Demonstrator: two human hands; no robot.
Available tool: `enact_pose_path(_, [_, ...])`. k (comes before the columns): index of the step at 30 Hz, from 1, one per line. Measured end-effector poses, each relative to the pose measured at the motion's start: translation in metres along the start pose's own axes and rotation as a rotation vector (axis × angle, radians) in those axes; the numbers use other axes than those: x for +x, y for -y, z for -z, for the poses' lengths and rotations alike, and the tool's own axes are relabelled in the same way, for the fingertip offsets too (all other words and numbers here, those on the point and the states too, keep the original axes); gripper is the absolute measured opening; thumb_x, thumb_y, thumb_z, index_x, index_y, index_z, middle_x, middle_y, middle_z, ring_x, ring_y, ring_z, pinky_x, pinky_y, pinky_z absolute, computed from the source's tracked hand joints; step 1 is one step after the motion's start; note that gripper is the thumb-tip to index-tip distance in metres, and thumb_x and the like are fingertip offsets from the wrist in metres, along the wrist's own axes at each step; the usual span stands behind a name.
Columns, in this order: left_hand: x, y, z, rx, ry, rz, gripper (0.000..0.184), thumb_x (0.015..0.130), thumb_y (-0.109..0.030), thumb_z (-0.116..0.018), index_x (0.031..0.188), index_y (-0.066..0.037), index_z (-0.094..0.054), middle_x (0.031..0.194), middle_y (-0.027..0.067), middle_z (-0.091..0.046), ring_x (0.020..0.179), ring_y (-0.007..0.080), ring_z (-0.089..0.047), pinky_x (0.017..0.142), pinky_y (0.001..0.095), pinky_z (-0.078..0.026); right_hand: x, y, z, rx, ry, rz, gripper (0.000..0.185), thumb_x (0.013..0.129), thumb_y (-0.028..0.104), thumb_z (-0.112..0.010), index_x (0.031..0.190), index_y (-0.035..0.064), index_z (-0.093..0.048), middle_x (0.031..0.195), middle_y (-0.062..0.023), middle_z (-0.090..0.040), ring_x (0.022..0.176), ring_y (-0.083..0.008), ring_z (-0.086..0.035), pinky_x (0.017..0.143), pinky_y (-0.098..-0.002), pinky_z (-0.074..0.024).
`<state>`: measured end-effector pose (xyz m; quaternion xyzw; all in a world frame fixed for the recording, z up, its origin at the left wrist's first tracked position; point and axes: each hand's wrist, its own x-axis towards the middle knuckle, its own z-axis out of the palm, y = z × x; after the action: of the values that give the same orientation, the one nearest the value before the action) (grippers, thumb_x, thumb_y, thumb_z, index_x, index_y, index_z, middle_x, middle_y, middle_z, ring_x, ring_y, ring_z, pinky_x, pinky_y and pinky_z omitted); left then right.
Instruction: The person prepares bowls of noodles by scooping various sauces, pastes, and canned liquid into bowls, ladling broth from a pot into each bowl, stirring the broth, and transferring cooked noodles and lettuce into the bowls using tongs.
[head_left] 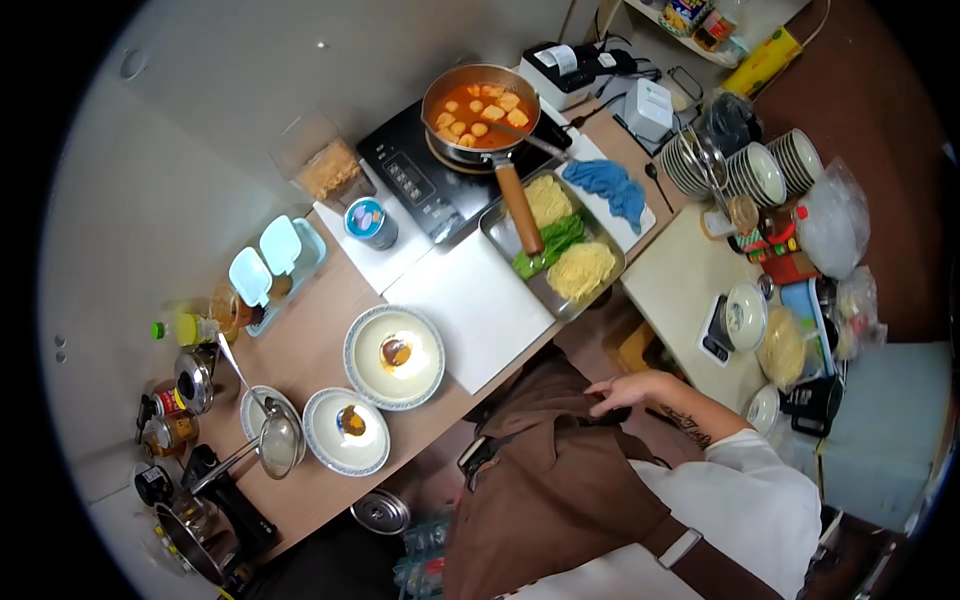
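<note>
My right hand [618,393] is low in front of the brown apron [560,480], beside the table edge, fingers stretched out; I see nothing held in it. My left hand is out of view. Ahead, a saucepan [508,165] with a wooden handle sits on a black induction cooker [405,185]. Orange-red broth [465,98] in it holds balls and yellowish chunks, and a metal utensil handle [535,143] leans over its rim. Under the saucepan handle, a metal tray [560,306] holds noodles [580,270] and green leaves [553,247].
Two patterned bowls [430,370] [322,455] hold brown and yellow seasoning. A strainer [280,445] lies over another bowl. A blue cloth [608,188] lies near the tray. At right, a side table [665,285] carries plate stacks [755,175] and a scale [714,345].
</note>
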<state>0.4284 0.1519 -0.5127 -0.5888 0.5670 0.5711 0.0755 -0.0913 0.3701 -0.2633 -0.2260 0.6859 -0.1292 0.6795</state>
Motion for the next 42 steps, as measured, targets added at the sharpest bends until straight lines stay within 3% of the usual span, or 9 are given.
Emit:
enact_pose_path(2, [-0.003,-0.016,-0.031,0.051,-0.01,0.0,0.02,0.095,-0.024,-0.068,0.1,-0.005,-0.069,0.085,0.0066,-0.068,0.075,0.0166,-0.06,0.067,0.0331,-0.048,0.0,-0.027,0.062,-0.395,0.11,-0.023,0.062,0.089,0.042,-0.07,0.136,0.0042,-0.057,0.118,-0.0142,-0.069,0.111,-0.0268,-0.065,0.093,-0.0388,-0.052])
enact_pose_path(5, [-0.011,-0.049,-0.085,0.114,-0.039,-0.001,0.021,0.095,-0.026,-0.067,0.099,-0.005,-0.069,0.084,0.0069,-0.067,0.073,0.017,-0.059,0.066,0.0335,-0.047,-0.042,0.015,0.196,0.096,-0.163,0.23,0.029,0.092,0.021,-0.068,0.112,-0.0001,-0.064,0.081,-0.0018,-0.069,0.064,-0.0115,-0.066,0.059,-0.0271,-0.0533])
enact_pose_path(7, [-0.018,-0.072,-0.121,0.16,-0.061,0.005,0.022,0.095,-0.027,-0.067,0.098,-0.005,-0.069,0.083,0.0071,-0.067,0.072,0.0172,-0.059,0.065,0.0338,-0.047,-0.039,0.02,0.301,0.261,-0.576,0.455,0.025,0.089,0.021,-0.069,0.109,0.0053,-0.065,0.067,-0.0005,-0.061,0.055,-0.0101,-0.061,0.058,-0.0296,-0.0519])
enact_pose_path(10, [-0.031,-0.101,-0.161,0.239,-0.09,0.002,0.024,0.095,-0.028,-0.067,0.097,-0.005,-0.07,0.081,0.0074,-0.067,0.07,0.0176,-0.058,0.064,0.0342,-0.046,-0.018,0.031,0.452,-0.121,-1.18,0.479,0.037,0.088,0.022,-0.067,0.12,0.0049,-0.062,0.083,-0.0093,-0.067,0.082,-0.0227,-0.068,0.072,-0.034,-0.054])
enact_pose_path(15, [-0.059,-0.135,-0.195,0.377,-0.129,0.01,0.026,0.096,-0.03,-0.066,0.095,-0.005,-0.07,0.079,0.0078,-0.066,0.067,0.0182,-0.057,0.062,0.0349,-0.045,0.046,0.063,0.604,-0.027,-1.375,0.54,0.063,0.084,0.024,-0.068,0.141,0.0065,-0.048,0.119,-0.0195,-0.067,0.111,-0.0352,-0.065,0.095,-0.0399,-0.051])
enact_pose_path(17, [-0.071,-0.144,-0.198,0.436,-0.141,0.012,0.027,0.096,-0.031,-0.066,0.094,-0.004,-0.07,0.078,0.008,-0.066,0.066,0.0185,-0.057,0.061,0.0352,-0.045,0.068,0.07,0.631,-0.065,-1.383,0.516,0.065,0.082,0.018,-0.068,0.143,0.0051,-0.047,0.113,-0.017,-0.069,0.104,-0.0319,-0.067,0.091,-0.0378,-0.0523])
enact_pose_path(21, [-0.09,-0.155,-0.193,0.537,-0.149,-0.006,0.03,0.096,-0.033,-0.065,0.093,-0.004,-0.07,0.076,0.0083,-0.065,0.064,0.019,-0.056,0.059,0.0357,-0.044,0.07,0.086,0.655,0.295,-1.129,0.719,0.062,0.078,0.007,-0.068,0.138,0.0033,-0.052,0.092,-0.0083,-0.07,0.085,-0.0186,-0.066,0.077,-0.0302,-0.0524])
enact_pose_path(25, [-0.108,-0.161,-0.185,0.612,-0.153,-0.01,0.032,0.096,-0.035,-0.065,0.091,-0.004,-0.071,0.075,0.0087,-0.065,0.061,0.0195,-0.055,0.058,0.0363,-0.043,0.058,0.101,0.67,0.348,-1.131,0.82,0.055,0.082,-0.001,-0.066,0.136,0.0023,-0.053,0.09,-0.0057,-0.069,0.085,-0.0149,-0.065,0.077,-0.0278,-0.0524])
enact_pose_path(42, [-0.119,-0.187,-0.196,0.765,-0.137,-0.101,0.043,0.097,-0.043,-0.063,0.085,-0.003,-0.072,0.067,0.0103,-0.062,0.051,0.0216,-0.051,0.051,0.0386,-0.039,0.087,0.104,0.704,0.395,-1.049,0.903,0.052,0.084,-0.001,-0.066,0.135,0.0025,-0.055,0.092,-0.0038,-0.069,0.084,-0.0109,-0.061,0.078,-0.0258,-0.0484])
